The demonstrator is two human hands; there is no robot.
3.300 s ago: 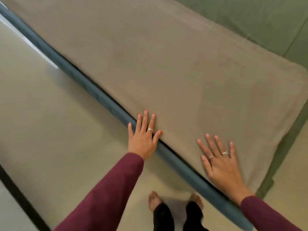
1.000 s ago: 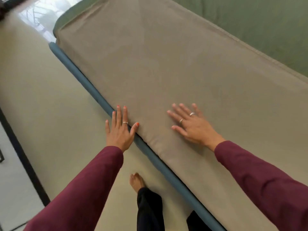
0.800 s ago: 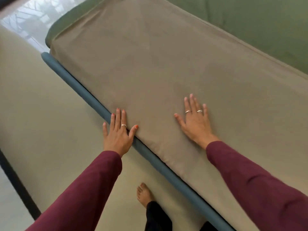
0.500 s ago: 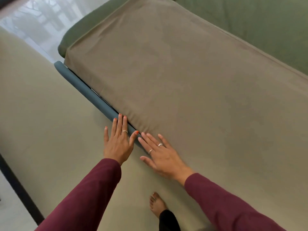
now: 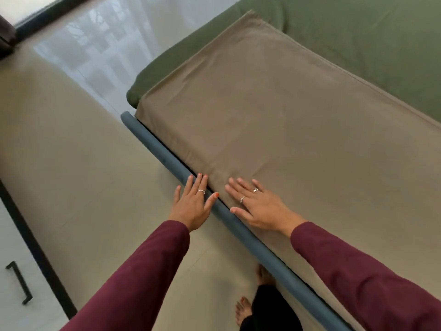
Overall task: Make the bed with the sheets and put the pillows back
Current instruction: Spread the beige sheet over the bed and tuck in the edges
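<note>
A taupe sheet (image 5: pixel 286 120) lies flat over the near part of the bed, above a green sheet (image 5: pixel 372 44) that covers the far side and the end. My right hand (image 5: pixel 257 204) lies flat on the taupe sheet at its near edge, fingers straight and spread. My left hand (image 5: pixel 193 201) is flat too, its fingertips on the blue-grey bed rail (image 5: pixel 167 161) where the sheet drops into the gap. No pillows are in view.
Beige floor (image 5: pixel 71 151) runs along the left of the bed. A white cabinet with a black handle (image 5: pixel 19 283) stands at the lower left. A sheer curtain (image 5: pixel 100 44) hangs beyond the bed's end. My bare feet (image 5: pixel 243 309) stand beside the rail.
I have moved along the bed toward its end, now in full view. My right hand slid from the middle of the sheet to its near edge beside my left hand.
</note>
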